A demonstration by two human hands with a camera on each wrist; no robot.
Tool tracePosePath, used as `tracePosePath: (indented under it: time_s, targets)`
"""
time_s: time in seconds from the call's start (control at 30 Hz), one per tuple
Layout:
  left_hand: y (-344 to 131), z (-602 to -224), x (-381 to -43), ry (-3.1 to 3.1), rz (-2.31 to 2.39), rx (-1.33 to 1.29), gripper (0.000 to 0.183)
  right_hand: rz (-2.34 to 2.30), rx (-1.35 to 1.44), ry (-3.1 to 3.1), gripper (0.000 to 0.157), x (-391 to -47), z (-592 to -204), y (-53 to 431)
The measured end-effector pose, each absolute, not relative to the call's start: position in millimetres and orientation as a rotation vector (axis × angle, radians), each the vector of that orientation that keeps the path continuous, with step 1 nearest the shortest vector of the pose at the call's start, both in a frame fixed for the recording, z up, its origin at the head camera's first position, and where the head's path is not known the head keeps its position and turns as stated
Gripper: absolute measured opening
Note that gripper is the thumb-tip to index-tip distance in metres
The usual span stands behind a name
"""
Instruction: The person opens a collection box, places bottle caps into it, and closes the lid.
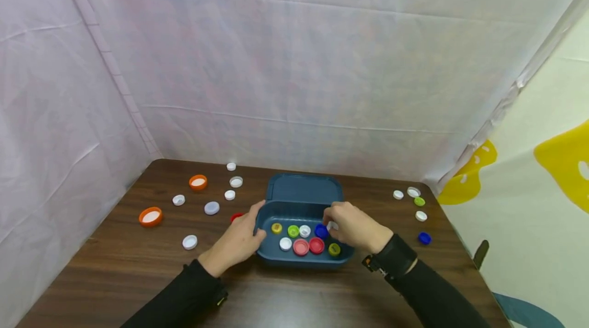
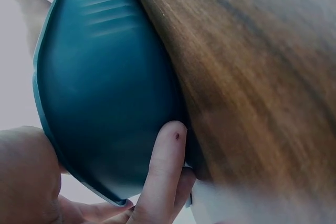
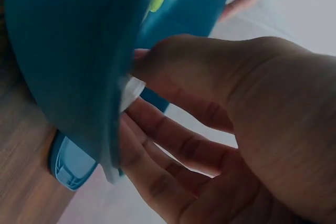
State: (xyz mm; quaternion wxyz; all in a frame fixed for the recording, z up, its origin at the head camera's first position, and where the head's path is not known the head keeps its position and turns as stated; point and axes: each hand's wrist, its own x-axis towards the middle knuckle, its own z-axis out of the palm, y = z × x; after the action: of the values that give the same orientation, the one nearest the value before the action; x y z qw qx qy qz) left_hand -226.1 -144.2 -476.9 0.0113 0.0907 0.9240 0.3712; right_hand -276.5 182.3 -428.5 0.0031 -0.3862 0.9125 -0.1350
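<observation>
A dark blue plastic box [image 1: 301,261] stands uncovered on the table, with several bottle caps inside in white, green, yellow, dark blue and red-pink tones. My left hand [image 1: 238,241] grips the box's left side, thumb at the rim and fingers along the outer wall [image 2: 105,93]. Over the right end of the box is my right hand [image 1: 356,225], pinching a white bottle cap [image 3: 132,93] between thumb and fingers. In the head view that white cap is partly covered by the fingers, beside a dark blue cap [image 1: 321,231].
Behind the box lies its matching blue lid [image 1: 304,188]. Left of it are several loose white caps [image 1: 189,242], two orange caps [image 1: 150,217] and a partly hidden red cap [image 1: 236,217]. At right are white caps, a green cap [image 1: 419,201] and a blue cap [image 1: 425,238].
</observation>
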Motion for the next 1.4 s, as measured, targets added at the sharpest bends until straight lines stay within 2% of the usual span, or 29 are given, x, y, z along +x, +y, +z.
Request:
tracePosePath:
  time_s: [0.7,1.17,1.4]
  targets:
    - [-144,-472,-226,2.924,1.04,0.312,0.078,-0.29,-1.173,2.835,0.017,-272,-436,174]
    - [-146,-474,-229,2.923,1.072,0.324,0.078,-0.477,-1.213,2.957,0.014,-281,-433,185]
    - [-145,-473,-227,2.917,1.08,0.313,0.077,-0.6,-1.133,3.068,0.01,-294,-435,199]
